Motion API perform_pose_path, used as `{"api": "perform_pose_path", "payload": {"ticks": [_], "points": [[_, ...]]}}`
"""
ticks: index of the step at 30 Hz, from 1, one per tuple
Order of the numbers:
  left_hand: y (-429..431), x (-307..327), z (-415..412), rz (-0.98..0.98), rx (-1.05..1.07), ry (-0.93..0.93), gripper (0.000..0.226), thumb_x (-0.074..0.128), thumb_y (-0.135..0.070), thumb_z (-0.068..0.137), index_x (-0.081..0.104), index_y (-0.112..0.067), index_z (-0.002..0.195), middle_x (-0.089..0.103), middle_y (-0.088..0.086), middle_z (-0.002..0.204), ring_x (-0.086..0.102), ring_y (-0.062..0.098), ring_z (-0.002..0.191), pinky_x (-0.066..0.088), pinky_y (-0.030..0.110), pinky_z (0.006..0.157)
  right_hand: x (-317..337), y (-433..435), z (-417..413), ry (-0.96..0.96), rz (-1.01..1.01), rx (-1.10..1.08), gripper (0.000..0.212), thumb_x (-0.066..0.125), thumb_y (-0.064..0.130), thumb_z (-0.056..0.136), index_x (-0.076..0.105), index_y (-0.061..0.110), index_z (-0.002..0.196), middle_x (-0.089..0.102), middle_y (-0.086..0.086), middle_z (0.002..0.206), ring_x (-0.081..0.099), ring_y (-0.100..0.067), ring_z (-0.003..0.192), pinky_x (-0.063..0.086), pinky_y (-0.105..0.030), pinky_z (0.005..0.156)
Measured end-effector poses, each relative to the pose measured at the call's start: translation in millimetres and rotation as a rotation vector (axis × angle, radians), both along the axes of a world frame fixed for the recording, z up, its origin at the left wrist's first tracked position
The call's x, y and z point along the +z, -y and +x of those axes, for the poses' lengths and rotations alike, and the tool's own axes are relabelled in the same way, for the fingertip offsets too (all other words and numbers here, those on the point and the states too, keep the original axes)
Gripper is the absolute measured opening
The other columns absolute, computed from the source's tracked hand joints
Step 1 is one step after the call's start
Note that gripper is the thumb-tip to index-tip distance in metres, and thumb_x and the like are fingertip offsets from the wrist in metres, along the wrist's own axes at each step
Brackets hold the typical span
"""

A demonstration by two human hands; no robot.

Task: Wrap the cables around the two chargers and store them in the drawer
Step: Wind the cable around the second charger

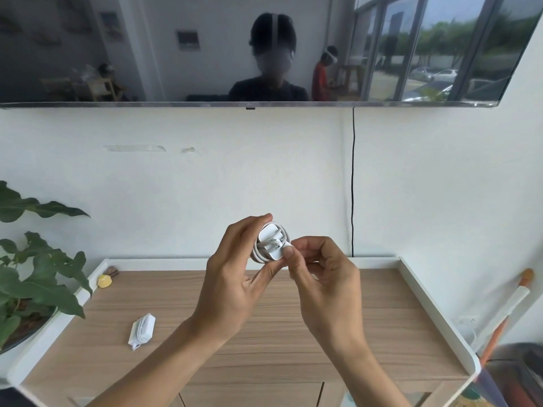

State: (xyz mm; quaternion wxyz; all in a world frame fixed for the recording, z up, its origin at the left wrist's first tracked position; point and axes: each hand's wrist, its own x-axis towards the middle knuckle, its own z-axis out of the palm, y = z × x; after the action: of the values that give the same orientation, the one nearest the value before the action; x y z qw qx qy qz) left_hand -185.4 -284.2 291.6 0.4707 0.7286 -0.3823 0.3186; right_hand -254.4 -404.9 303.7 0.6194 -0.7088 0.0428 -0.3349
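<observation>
Leftmost, a potted plant (32, 265) is standing beside the cabinet top (382, 318). Next, one wrapped charger (142, 330) is lying on the wood, well apart from the hands. Centrally, the left hand (232, 286) is gripping the second charger (271, 240), with its cable (256, 254) coiling around it. Rightward, the right hand (323, 277) is pinching the cable end against the charger, above the cabinet top.

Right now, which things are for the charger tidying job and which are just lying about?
For the job:
charger in both hands
wrapped charger on the cabinet top
left hand
right hand

Just lying about:
plant
yellow thing
black wall cable
screen
</observation>
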Motion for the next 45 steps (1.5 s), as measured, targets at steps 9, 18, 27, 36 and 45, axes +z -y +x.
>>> {"api": "perform_pose_path", "payload": {"ticks": [9, 18, 27, 36, 45], "points": [[7.4, -15.9, 9.0, -0.029, 0.02, 0.015, 0.048, 0.065, -0.026, 0.088, 0.053, -0.004, 0.129, 0.058, 0.006, 0.123, 0.055, 0.006, 0.118, 0.047, 0.019, 0.094, -10.0, -8.5, 10.3, 0.03, 0.252, -0.004, 0.005, 0.072, 0.016, 0.082, 0.07, 0.015, 0.078, 0.074, 0.003, 0.074, 0.068, -0.01, 0.07, 0.051, -0.024, 0.07], [-0.6, -1.7, 15.1, -0.028, -0.091, -0.143, 0.054, 0.071, -0.037, 0.082, 0.054, -0.019, 0.13, 0.058, -0.007, 0.118, 0.062, 0.014, 0.108, 0.057, 0.033, 0.083, -4.4, 6.6, 9.8, 0.078, 0.135, 0.121, 0.016, 0.066, 0.011, 0.086, 0.075, 0.019, 0.096, 0.071, -0.002, 0.085, 0.07, -0.015, 0.072, 0.051, -0.014, 0.067], [-3.1, -13.9, 14.9, -0.001, -0.116, -0.207, 0.055, 0.071, -0.037, 0.081, 0.054, -0.018, 0.13, 0.059, -0.007, 0.115, 0.062, 0.013, 0.106, 0.057, 0.029, 0.085, -3.2, 19.5, 23.6, -0.04, 0.147, 0.258, 0.004, 0.073, 0.009, 0.081, 0.072, 0.007, 0.084, 0.074, -0.005, 0.075, 0.064, -0.017, 0.058, 0.052, -0.021, 0.06], [-5.0, -32.4, 27.5, -0.161, -0.291, -0.669, 0.05, 0.082, -0.031, 0.073, 0.062, -0.032, 0.118, 0.068, -0.003, 0.111, 0.066, 0.012, 0.103, 0.056, 0.035, 0.088, -24.5, 13.0, 44.3, -0.11, 0.135, 0.176, 0.007, 0.065, 0.022, 0.089, 0.064, 0.015, 0.089, 0.066, 0.004, 0.07, 0.059, -0.013, 0.055, 0.05, -0.025, 0.056], [-9.1, -46.0, 41.0, -0.54, -0.419, -1.109, 0.049, 0.072, -0.024, 0.077, 0.057, -0.009, 0.122, 0.066, 0.013, 0.117, 0.069, 0.029, 0.1, 0.056, 0.043, 0.089, -58.4, 25.5, 63.8, -0.402, 0.334, 0.465, 0.034, 0.05, 0.037, 0.094, 0.064, 0.017, 0.117, 0.068, -0.008, 0.114, 0.066, -0.019, 0.093, 0.056, -0.037, 0.082]]}}
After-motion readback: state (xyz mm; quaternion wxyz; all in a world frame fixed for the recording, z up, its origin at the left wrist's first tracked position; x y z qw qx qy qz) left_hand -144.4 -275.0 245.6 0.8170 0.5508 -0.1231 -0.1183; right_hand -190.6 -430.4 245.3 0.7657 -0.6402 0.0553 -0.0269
